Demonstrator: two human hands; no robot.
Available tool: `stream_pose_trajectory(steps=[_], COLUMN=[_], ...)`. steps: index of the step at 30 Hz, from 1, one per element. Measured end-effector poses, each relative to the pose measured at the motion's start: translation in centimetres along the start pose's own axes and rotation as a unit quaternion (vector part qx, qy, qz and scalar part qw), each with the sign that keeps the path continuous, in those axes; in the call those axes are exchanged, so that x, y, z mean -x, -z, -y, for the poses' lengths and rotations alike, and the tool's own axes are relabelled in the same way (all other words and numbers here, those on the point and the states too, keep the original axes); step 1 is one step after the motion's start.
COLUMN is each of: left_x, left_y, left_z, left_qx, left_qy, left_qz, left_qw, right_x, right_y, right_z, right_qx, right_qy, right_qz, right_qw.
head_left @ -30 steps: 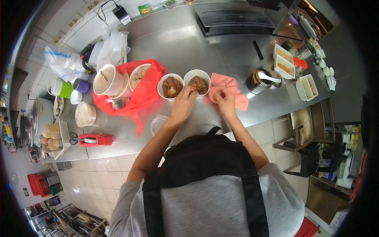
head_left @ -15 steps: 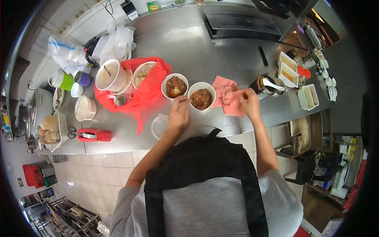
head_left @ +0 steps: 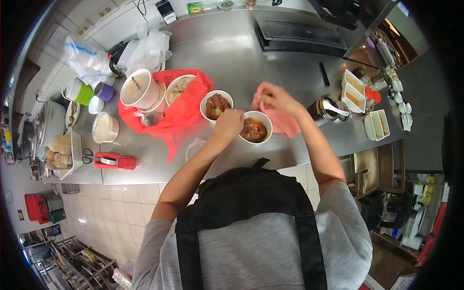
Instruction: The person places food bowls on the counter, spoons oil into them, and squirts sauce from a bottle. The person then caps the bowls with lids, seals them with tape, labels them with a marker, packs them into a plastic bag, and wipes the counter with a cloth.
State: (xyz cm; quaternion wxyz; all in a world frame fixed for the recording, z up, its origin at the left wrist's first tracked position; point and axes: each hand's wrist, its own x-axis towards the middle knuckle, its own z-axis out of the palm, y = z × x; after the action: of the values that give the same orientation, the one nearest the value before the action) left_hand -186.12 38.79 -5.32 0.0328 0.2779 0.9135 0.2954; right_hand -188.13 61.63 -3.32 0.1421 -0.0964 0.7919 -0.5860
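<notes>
Two white paper bowls of braised meat in brown sauce stand on the steel counter: a left bowl [head_left: 217, 102] and a right bowl [head_left: 254, 128]. My left hand [head_left: 230, 123] is closed at the upper left rim of the right bowl, its thumb and fingertips partly hidden. It also covers the lower right edge of the left bowl. Beyond the right bowl, my right hand [head_left: 278, 98] is closed on a pink cloth [head_left: 289, 126]. That hand is slightly blurred, and the cloth bunches up under its fingers. A clear round lid [head_left: 195, 149] lies by my left forearm.
Left of the bowls, a red plastic bag [head_left: 191, 113] surrounds several tubs. A red tape dispenser [head_left: 115, 161] sits near the front edge. To the right stand a jar with a white spoon [head_left: 333, 107] and white condiment trays [head_left: 354, 91]. A dark flat appliance [head_left: 302, 36] is at the back.
My left hand has moved to the right bowl's rim, and that bowl has shifted toward me and rightward. My right hand has moved left and away from me, with the cloth bunched under it.
</notes>
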Motion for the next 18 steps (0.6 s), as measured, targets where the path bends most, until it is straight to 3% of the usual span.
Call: stream_pose_trajectory(steps=[1, 2, 5, 8, 14, 17, 18], left_x=[-0.2, -0.2, -0.2, -0.3, 0.3, 2.7, 3.0], left_y=[0.1, 0.2, 0.2, 0.0, -0.4, -0.9, -0.5], left_z=[0.0, 0.0, -0.1, 0.1, 0.4, 0.5, 0.1], left_qx=[0.007, 0.014, 0.021, 0.019, 0.038, 0.117, 0.151], left_qy=[0.008, 0.018, 0.028, 0.026, 0.044, 0.112, 0.138], left_qz=[0.004, 0.008, 0.011, 0.009, -0.015, -0.001, 0.010], left_qw=[1.000, 1.000, 0.999, 0.999, 0.998, 0.987, 0.979], right_x=[0.1, 0.2, -0.1, 0.1, 0.3, 2.6, 2.7], right_y=[-0.3, -0.8, -1.2, -2.2, -4.4, -3.2, -2.8], right_z=[0.6, 0.6, 1.0, 1.8, -0.9, 1.1, 0.5], right_qx=[-0.014, -0.015, 0.162, 0.232, 0.374, 0.344, 0.336], right_qy=[-0.039, -0.026, 0.027, 0.045, 0.163, -0.034, -0.012], right_qz=[0.079, 0.095, 0.125, 0.111, -0.069, -0.098, -0.093], right_qw=[0.996, 0.995, 0.978, 0.965, 0.910, 0.933, 0.937])
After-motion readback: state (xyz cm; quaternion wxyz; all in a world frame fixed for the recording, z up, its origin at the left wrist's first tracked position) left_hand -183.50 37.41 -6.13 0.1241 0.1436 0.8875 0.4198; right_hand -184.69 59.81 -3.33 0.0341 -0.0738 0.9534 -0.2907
